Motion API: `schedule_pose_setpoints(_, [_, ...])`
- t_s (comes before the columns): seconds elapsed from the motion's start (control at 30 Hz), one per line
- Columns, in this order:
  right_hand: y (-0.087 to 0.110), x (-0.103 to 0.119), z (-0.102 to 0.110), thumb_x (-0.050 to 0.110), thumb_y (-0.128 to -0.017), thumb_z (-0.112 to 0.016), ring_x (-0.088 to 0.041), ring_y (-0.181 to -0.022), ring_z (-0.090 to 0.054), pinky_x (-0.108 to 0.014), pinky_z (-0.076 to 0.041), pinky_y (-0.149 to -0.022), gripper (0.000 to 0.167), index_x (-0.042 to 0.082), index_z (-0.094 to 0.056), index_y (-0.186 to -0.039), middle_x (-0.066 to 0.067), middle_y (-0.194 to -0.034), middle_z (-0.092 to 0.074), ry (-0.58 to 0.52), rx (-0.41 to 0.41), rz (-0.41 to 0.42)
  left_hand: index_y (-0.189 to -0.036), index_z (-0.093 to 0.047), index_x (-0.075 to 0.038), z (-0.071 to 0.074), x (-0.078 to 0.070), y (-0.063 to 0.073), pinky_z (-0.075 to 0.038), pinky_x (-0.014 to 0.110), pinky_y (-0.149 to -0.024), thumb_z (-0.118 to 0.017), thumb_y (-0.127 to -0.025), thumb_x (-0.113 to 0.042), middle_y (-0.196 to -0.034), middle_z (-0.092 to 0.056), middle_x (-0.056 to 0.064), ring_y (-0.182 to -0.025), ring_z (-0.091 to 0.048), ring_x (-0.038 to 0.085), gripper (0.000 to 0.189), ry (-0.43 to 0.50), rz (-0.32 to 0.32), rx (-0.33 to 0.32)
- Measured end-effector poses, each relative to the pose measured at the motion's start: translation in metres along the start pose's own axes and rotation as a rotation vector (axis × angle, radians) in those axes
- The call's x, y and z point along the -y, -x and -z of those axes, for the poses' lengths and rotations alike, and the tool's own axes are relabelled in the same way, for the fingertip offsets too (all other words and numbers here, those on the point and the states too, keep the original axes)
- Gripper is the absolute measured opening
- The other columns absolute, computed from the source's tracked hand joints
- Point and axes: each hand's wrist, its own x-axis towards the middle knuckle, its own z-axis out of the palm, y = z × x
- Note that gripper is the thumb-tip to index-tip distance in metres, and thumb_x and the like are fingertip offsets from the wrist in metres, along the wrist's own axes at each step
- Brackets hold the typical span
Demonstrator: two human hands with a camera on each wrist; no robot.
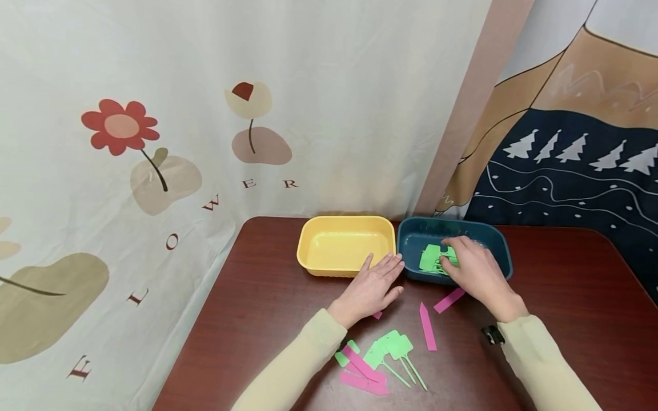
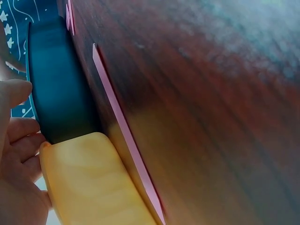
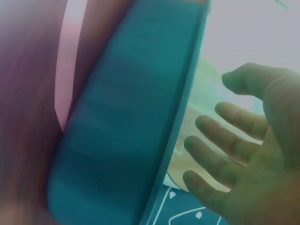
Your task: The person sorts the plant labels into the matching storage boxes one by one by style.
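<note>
My right hand point(image 1: 478, 273) hovers over the dark blue bin point(image 1: 411, 233), thumb and fingers apart, with nothing in its grasp. Inside that bin lie bright green T-shaped plant tags point(image 1: 430, 258), partly hidden by the fingers. At the front right corner of the yellow bin point(image 1: 336, 251), my left hand point(image 1: 367, 290) rests with its fingers extended; its fingertips are by the rims where both bins meet. In the left wrist view, the left fingers point(image 2: 26, 145) lie alongside the yellow rim. The right wrist view shows spread right fingers point(image 3: 225, 145) beyond the blue wall.
Several green plant tags point(image 1: 393, 344) lie fanned on the brown table point(image 1: 257, 297), beside overlapping pink pointed labels point(image 1: 364, 383). One pink label point(image 1: 428, 328) lies alone, another point(image 1: 448, 300) sits before the blue bin. Printed curtains point(image 1: 334, 114) hang behind the table.
</note>
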Motion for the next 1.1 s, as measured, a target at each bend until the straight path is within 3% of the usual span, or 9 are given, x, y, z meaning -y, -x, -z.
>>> schedule_pose_setpoints(0.17, [0.017,0.007,-0.002,0.019,-0.095,-0.074,-0.045,-0.118,-0.058,-0.067,-0.047,-0.097,0.048,-0.002,-0.060,-0.136,-0.026,-0.133,-0.060,-0.057,-0.001,0.026,-0.156,-0.048,-0.012,0.000,0.000,0.000,-0.021,0.054,-0.124,-0.052,-0.108,-0.044,-0.165,-0.038,0.003,-0.154,-0.028,0.017,0.058,-0.019,0.004,0.004])
schedule_pose_setpoints(0.37, [0.035,0.014,-0.008,0.022,-0.092,-0.079,-0.043,-0.117,-0.062,-0.064,-0.051,-0.095,0.051,0.000,-0.061,-0.134,-0.023,-0.131,-0.064,-0.049,-0.012,0.074,-0.155,-0.049,-0.012,-0.001,0.001,0.000,-0.021,0.054,-0.124,-0.052,-0.108,-0.045,-0.164,-0.038,0.003,-0.154,-0.029,0.018,0.058,-0.029,0.001,-0.002])
schedule_pose_setpoints(0.73, [0.067,0.029,-0.017,0.021,-0.091,-0.081,-0.029,-0.105,-0.065,-0.052,-0.058,-0.088,0.043,0.003,-0.065,-0.126,-0.014,-0.124,-0.066,-0.099,0.009,0.096,-0.155,-0.049,-0.012,-0.001,0.001,0.000,-0.022,0.055,-0.124,-0.054,-0.107,-0.044,-0.164,-0.038,0.003,-0.154,-0.029,0.017,0.058,-0.027,0.005,0.001])
schedule_pose_setpoints(1.1, [0.091,0.047,-0.028,0.018,-0.086,-0.085,-0.021,-0.106,-0.065,-0.048,-0.057,-0.091,0.040,0.005,-0.070,-0.121,-0.007,-0.119,-0.067,-0.075,-0.013,0.169,-0.155,-0.049,-0.012,-0.001,0.000,0.000,-0.021,0.055,-0.124,-0.054,-0.107,-0.044,-0.164,-0.038,0.003,-0.154,-0.029,0.017,0.058,-0.024,0.005,0.002])
